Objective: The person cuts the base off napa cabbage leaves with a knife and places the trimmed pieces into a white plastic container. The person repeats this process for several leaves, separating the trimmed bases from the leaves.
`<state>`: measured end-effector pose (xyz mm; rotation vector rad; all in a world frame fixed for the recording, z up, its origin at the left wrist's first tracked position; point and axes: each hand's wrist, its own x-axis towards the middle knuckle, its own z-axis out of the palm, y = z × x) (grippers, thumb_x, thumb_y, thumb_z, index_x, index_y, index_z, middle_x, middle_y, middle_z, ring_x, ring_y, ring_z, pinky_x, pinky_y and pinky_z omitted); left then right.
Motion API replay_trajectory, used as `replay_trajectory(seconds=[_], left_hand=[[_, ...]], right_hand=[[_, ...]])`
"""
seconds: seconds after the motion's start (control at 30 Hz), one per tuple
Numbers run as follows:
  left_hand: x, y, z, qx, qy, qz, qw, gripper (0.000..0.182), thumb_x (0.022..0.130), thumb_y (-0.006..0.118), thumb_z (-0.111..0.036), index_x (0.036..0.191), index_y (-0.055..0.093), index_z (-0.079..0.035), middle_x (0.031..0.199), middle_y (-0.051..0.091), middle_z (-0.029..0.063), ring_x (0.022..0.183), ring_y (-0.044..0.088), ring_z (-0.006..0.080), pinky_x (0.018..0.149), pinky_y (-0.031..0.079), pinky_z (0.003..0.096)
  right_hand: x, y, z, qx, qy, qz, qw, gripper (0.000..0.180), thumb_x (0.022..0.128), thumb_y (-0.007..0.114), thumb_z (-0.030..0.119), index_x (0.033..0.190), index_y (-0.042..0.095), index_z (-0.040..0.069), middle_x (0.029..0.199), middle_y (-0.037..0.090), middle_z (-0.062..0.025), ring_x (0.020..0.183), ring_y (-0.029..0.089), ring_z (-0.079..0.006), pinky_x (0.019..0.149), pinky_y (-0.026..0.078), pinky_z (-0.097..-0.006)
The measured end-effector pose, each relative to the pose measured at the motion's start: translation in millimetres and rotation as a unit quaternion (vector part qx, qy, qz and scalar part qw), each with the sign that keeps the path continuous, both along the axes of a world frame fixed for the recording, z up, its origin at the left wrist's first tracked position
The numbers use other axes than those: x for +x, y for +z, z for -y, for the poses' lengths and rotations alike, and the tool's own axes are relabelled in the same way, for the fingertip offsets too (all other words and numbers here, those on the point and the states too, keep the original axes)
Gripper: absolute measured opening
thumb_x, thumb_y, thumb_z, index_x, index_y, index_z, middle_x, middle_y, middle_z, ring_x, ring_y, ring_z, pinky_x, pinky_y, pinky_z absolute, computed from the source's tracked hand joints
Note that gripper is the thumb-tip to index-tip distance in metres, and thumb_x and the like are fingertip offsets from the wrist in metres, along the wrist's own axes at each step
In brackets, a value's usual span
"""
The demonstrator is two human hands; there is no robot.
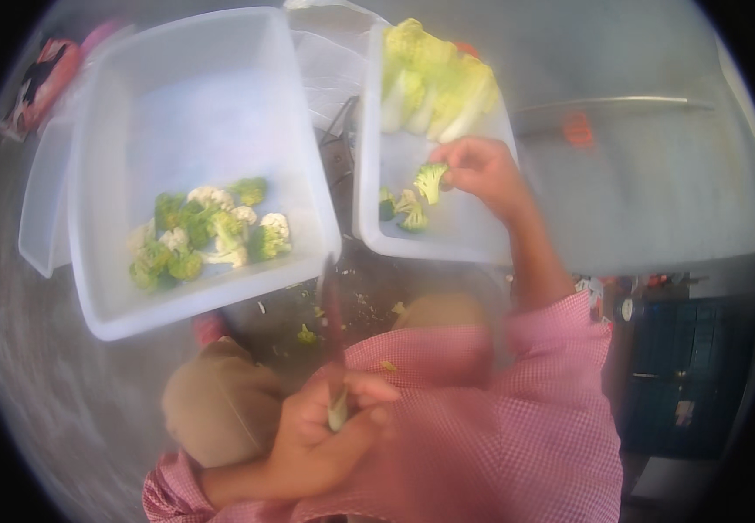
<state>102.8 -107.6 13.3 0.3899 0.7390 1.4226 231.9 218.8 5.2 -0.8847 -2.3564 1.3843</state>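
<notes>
My left hand [318, 431] is low before my body, closed round a knife [333, 314] whose blurred blade points away from me. A pale green end [337, 413] shows between its fingers; whether it is the handle or a vegetable piece I cannot tell. My right hand [485, 173] pinches a broccoli floret [429, 182] over the right white plastic tub [436, 252]. Below that floret lie several small floret pieces [410, 212], and leafy Chinese cabbage [439, 78] fills the tub's far end. The larger left tub [207, 310] holds broccoli and cauliflower florets [210, 229] at its near end.
A clear plastic bag [328, 59] lies between the tubs at the back. Vegetable scraps [307, 335] are on the floor near my knees. A translucent container [44, 202] stands at far left, beside a red and black item [44, 85]. A grey surface [645, 189] extends at right.
</notes>
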Motion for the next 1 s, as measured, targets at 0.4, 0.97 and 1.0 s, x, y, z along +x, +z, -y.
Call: replay_trajectory(seconds=[0.4,0.97,1.0], left_hand=[[-5,4,-6,-0.045,-0.074,-0.092,0.992,0.017,0.087,0.057,-0.010,0.104,0.057,-0.004,0.090,0.060,0.0003,0.083,0.055,0.0062,0.071,0.045,0.0216],[-10,-4,7,0.069,0.004,-0.099,0.993,0.020,0.088,0.052,-0.009,0.106,0.056,-0.001,0.082,0.058,0.0060,0.078,0.058,0.0127,0.068,0.045,0.0250],[-11,-5,8,0.070,-0.006,-0.101,0.992,0.020,0.088,0.052,-0.009,0.106,0.056,-0.002,0.082,0.058,0.0061,0.078,0.058,0.0130,0.068,0.045,0.0249]], right_hand=[[13,-32,-8,0.265,0.017,0.300,0.916,0.010,0.070,0.065,0.012,0.070,0.061,0.002,0.061,0.057,-0.0130,0.060,0.053,-0.0128,0.056,0.043,-0.0292],[-191,-29,112,0.388,0.508,0.323,0.698,0.017,0.060,0.068,0.012,0.073,0.061,0.005,0.077,0.061,-0.0101,0.074,0.060,-0.0296,0.062,0.048,-0.0399],[-190,-29,110,0.388,0.512,0.313,0.700,0.016,0.060,0.068,0.011,0.074,0.061,0.005,0.076,0.060,-0.0101,0.075,0.060,-0.0295,0.062,0.048,-0.0395]])
